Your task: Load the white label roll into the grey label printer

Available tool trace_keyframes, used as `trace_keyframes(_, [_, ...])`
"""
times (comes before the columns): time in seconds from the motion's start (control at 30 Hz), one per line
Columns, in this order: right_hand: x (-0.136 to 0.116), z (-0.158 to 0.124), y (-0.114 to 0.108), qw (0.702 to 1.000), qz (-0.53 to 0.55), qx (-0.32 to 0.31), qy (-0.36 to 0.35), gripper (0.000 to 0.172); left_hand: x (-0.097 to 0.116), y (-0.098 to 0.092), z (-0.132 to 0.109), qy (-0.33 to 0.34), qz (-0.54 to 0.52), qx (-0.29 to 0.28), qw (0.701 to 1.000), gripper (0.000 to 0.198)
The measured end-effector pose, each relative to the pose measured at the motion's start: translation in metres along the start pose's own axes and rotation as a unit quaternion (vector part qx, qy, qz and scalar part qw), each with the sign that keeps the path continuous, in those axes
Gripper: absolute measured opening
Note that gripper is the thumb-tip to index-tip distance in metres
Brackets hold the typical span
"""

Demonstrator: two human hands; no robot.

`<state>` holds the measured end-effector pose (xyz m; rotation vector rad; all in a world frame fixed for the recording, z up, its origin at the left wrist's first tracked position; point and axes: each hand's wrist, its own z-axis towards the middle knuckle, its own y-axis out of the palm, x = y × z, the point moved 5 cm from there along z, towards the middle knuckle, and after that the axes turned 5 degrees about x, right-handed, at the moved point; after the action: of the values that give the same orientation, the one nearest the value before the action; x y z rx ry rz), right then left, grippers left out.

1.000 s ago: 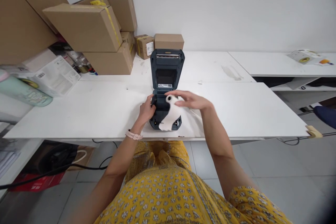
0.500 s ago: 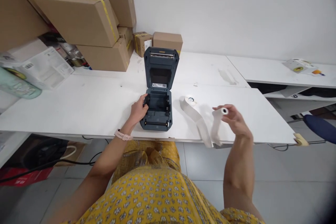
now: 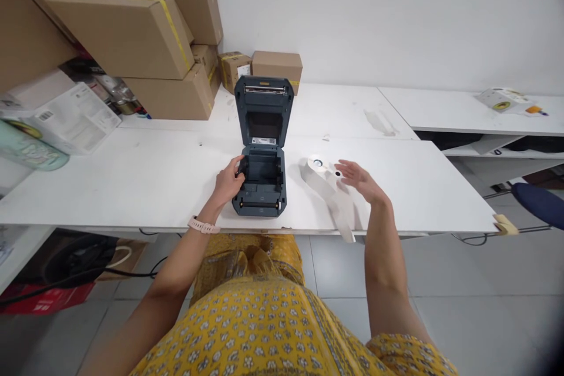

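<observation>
A dark blue label printer (image 3: 261,153) stands on the white table (image 3: 132,182) with its lid raised. My left hand (image 3: 228,180) grips the printer's left side at the open roll bay. To the printer's right lie two white paper rolls: a larger one (image 3: 315,164) and a small one (image 3: 336,175), with a loose paper strip (image 3: 338,208) trailing to the table's front edge. My right hand (image 3: 360,179) hovers just right of the small roll, fingers spread, holding nothing.
Cardboard boxes (image 3: 127,35) are stacked at the back left, with a white printed carton (image 3: 66,120) and a pale green bottle (image 3: 26,150) at the left edge. A second table (image 3: 462,114) at the right carries a tape roll (image 3: 500,100). A blue chair (image 3: 540,200) stands at the far right.
My right hand lifted the small paper roll out of the printer, carried it right, set it beside the larger roll and let go. My left hand stayed on the printer.
</observation>
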<state>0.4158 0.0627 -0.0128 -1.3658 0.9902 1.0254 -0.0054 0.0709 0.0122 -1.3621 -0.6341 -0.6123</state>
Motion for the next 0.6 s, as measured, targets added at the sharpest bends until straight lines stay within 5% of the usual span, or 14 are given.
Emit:
trace_keyframes(0.17, [-0.043,0.022,0.012,0.988,-0.123,-0.048,-0.075,0.064,-0.001,0.0,0.003,0.008,0.008,-0.01,1.0,0.068])
trace_keyframes(0.37, [-0.051,0.065,0.056,0.926,-0.345,-0.148,-0.028,0.076,-0.023,0.008,0.0,-0.017,-0.156,0.022,0.987,0.064])
trace_keyframes(0.6, [-0.053,0.064,0.08,0.941,-0.312,-0.114,-0.057,0.069,-0.031,0.013,-0.005,-0.036,-0.191,0.035,0.98,0.06])
